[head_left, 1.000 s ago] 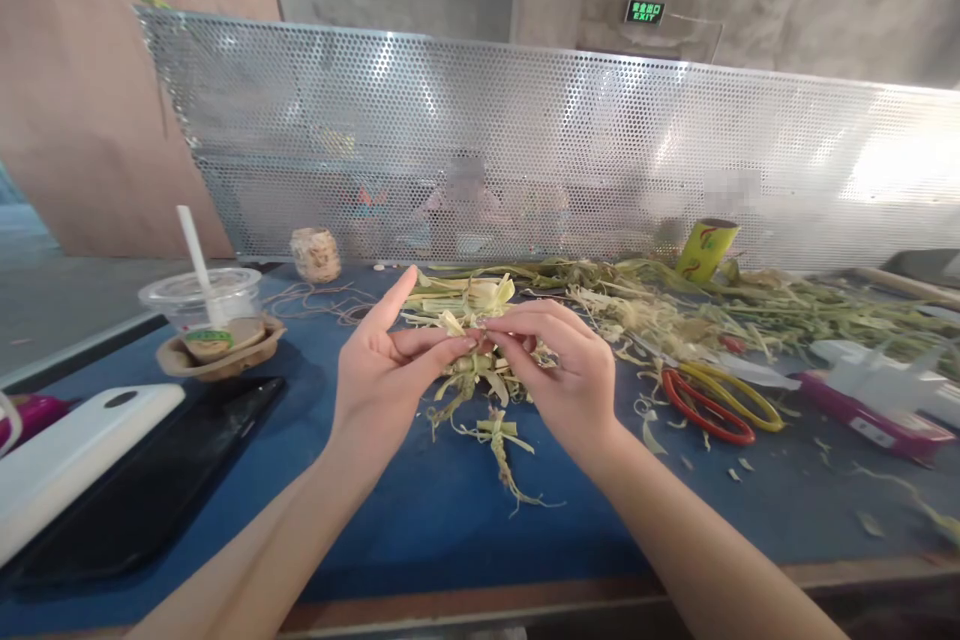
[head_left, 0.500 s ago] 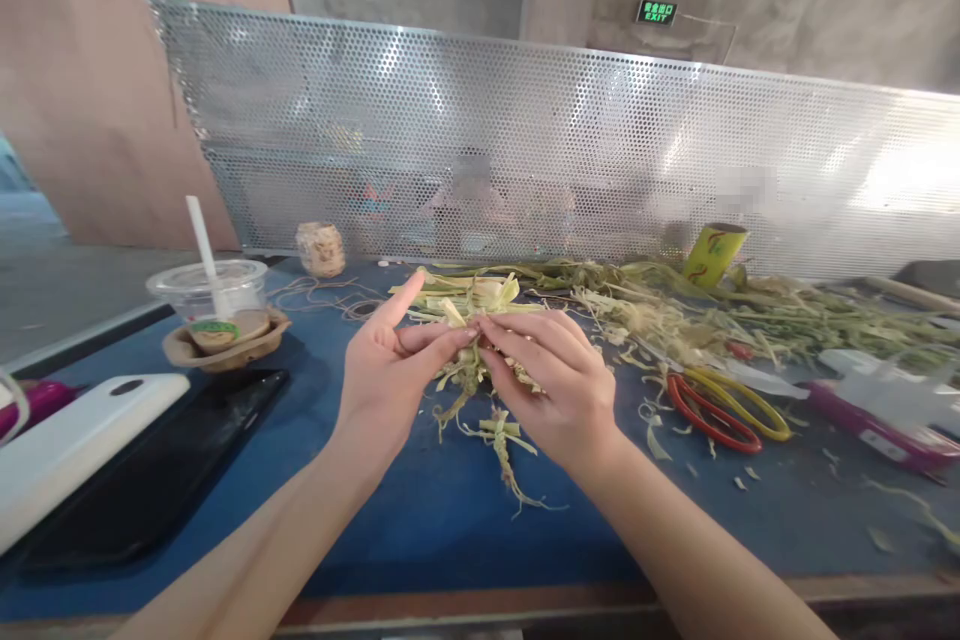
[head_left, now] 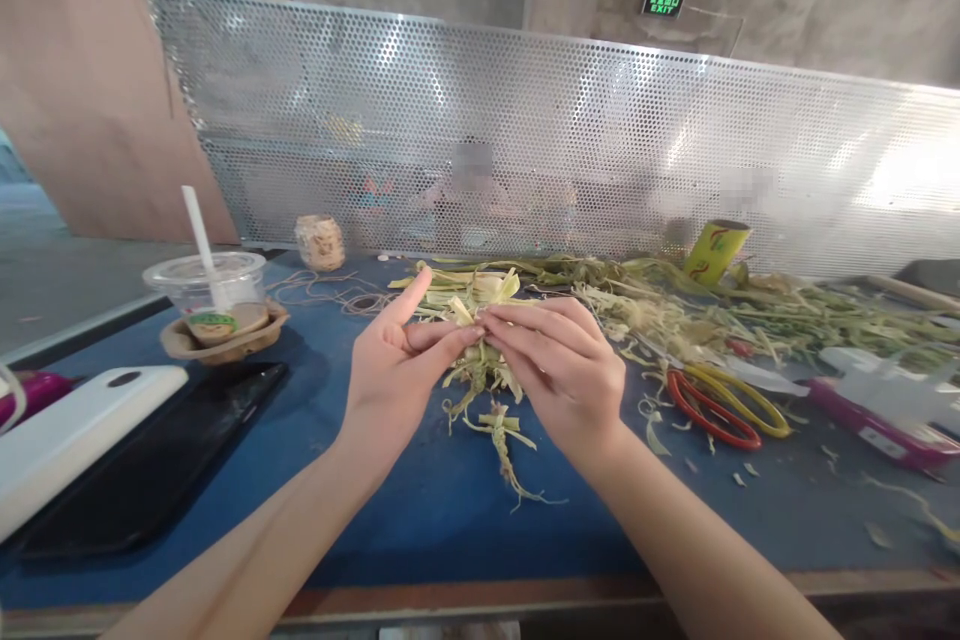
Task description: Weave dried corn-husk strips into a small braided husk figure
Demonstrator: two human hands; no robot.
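My left hand [head_left: 405,355] pinches with thumb against fingers, while its index finger points up and away. Fingertip to fingertip with it, my right hand [head_left: 566,365] is closed in a pinch too. Between them is a bundle of pale green plant strips [head_left: 478,372], partly hidden by the fingers, with a twisted tail hanging below. On the blue table just under my hands lies a small crossed piece of plant strips [head_left: 501,435] with a thin stringy tail. More flat pale strips [head_left: 491,288] lie behind my fingertips.
Scissors [head_left: 724,410] with red and yellow handles lie at right, near a purple-and-white object [head_left: 885,420] and a heap of stalks [head_left: 810,315]. A yellow-green tube [head_left: 716,253] stands behind. At left are a lidded cup [head_left: 210,290], a black phone [head_left: 157,470] and a white device [head_left: 82,440].
Both hands have shifted slightly right and keep their pinch on the bundle. The fingers of my right hand are a little more extended. The view has tilted slightly.
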